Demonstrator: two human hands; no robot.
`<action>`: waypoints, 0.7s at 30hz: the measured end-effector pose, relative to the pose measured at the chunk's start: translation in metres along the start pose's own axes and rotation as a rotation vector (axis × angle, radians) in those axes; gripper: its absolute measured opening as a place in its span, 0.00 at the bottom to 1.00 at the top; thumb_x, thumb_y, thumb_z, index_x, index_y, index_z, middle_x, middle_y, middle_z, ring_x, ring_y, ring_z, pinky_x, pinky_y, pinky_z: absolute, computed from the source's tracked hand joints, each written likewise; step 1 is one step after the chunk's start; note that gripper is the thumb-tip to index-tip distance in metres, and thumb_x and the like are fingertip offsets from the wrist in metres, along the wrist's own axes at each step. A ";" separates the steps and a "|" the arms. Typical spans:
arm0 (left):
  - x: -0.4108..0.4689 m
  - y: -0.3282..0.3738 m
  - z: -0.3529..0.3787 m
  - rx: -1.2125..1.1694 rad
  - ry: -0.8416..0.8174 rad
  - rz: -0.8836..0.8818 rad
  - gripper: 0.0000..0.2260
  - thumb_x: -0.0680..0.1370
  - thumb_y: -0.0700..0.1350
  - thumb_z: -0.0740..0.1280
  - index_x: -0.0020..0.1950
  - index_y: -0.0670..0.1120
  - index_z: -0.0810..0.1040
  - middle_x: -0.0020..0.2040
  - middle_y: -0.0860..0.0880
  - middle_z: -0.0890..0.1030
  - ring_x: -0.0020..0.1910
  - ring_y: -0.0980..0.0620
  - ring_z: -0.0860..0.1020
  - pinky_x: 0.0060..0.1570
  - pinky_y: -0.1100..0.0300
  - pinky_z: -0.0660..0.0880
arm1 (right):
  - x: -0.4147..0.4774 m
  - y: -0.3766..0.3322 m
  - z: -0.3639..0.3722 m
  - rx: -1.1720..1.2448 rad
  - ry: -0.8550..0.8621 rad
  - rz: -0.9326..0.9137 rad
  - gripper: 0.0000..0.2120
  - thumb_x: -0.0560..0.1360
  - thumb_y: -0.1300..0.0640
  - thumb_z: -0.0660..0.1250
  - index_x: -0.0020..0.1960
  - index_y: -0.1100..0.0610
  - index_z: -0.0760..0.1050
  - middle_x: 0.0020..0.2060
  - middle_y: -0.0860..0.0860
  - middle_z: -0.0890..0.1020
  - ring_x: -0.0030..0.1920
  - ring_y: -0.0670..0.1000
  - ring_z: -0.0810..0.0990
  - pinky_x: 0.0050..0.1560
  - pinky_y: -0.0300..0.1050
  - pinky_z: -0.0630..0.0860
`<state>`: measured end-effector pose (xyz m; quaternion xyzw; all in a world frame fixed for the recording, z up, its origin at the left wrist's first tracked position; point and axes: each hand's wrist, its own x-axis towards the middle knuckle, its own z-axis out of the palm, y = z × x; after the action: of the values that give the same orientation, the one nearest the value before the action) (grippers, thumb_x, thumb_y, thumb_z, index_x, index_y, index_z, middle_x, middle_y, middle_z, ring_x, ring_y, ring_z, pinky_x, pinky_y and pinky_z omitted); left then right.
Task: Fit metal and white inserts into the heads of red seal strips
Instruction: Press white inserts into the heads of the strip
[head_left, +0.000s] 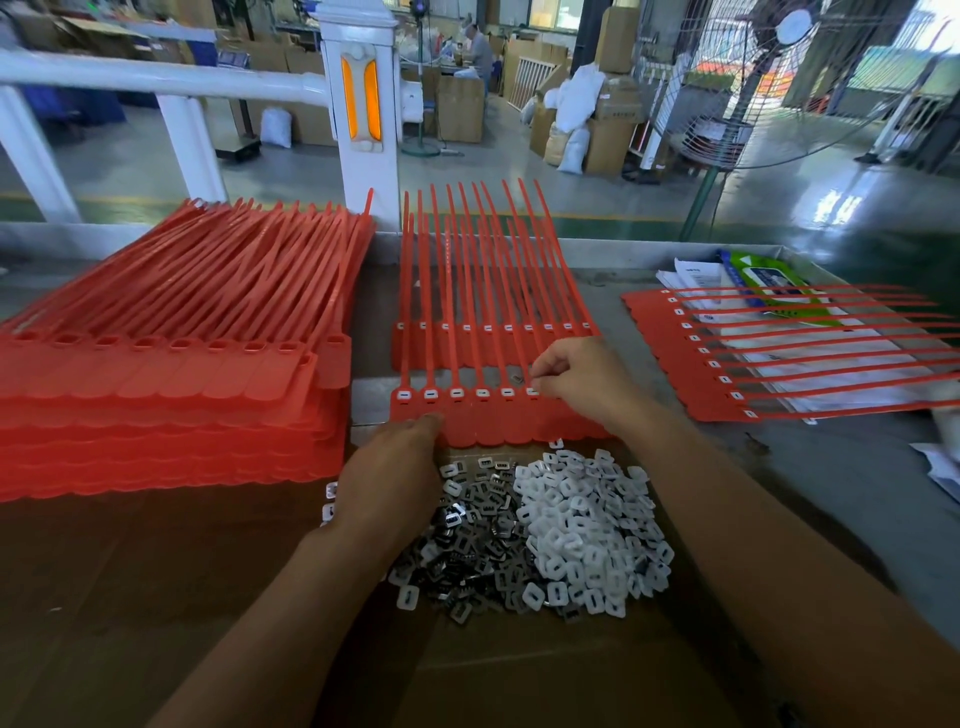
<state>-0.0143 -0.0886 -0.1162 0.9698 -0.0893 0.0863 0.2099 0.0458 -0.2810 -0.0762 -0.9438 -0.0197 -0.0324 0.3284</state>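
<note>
Pinched thumb and forefinger of the right hand (576, 379) close on a small insert (533, 391) at the sixth head of the front sheet of red seal strips (467, 421), probably seating it; whether it is metal or white is too small to tell. Five heads to its left already show white. Left hand (389, 467) lies with fingers straight, tips pressing the sheet's near edge, likely to stop it sliding. Metal inserts (467, 535) and white inserts (582, 525) are heaped just below the sheet, within reach of both hands.
</note>
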 end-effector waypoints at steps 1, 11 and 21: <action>0.000 0.000 0.000 -0.003 0.002 -0.001 0.21 0.75 0.36 0.57 0.67 0.48 0.69 0.58 0.47 0.77 0.57 0.47 0.73 0.50 0.54 0.71 | -0.004 -0.007 0.002 -0.020 -0.068 -0.044 0.06 0.71 0.59 0.71 0.39 0.49 0.77 0.37 0.42 0.77 0.41 0.42 0.76 0.42 0.36 0.70; -0.002 0.000 -0.003 -0.040 0.002 0.020 0.11 0.77 0.42 0.58 0.57 0.50 0.74 0.51 0.48 0.79 0.51 0.47 0.75 0.40 0.57 0.66 | -0.038 -0.057 0.029 -0.129 -0.472 -0.259 0.10 0.72 0.59 0.70 0.52 0.57 0.81 0.48 0.52 0.83 0.50 0.50 0.80 0.53 0.42 0.75; -0.003 0.003 -0.006 -0.077 -0.004 0.030 0.15 0.76 0.41 0.59 0.62 0.51 0.74 0.54 0.47 0.79 0.54 0.47 0.75 0.40 0.60 0.63 | -0.038 -0.054 0.039 -0.171 -0.427 -0.266 0.08 0.71 0.63 0.69 0.50 0.62 0.78 0.47 0.55 0.80 0.48 0.53 0.78 0.47 0.44 0.75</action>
<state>-0.0181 -0.0878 -0.1100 0.9597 -0.1076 0.0840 0.2455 0.0069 -0.2150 -0.0756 -0.9426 -0.2095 0.1230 0.2289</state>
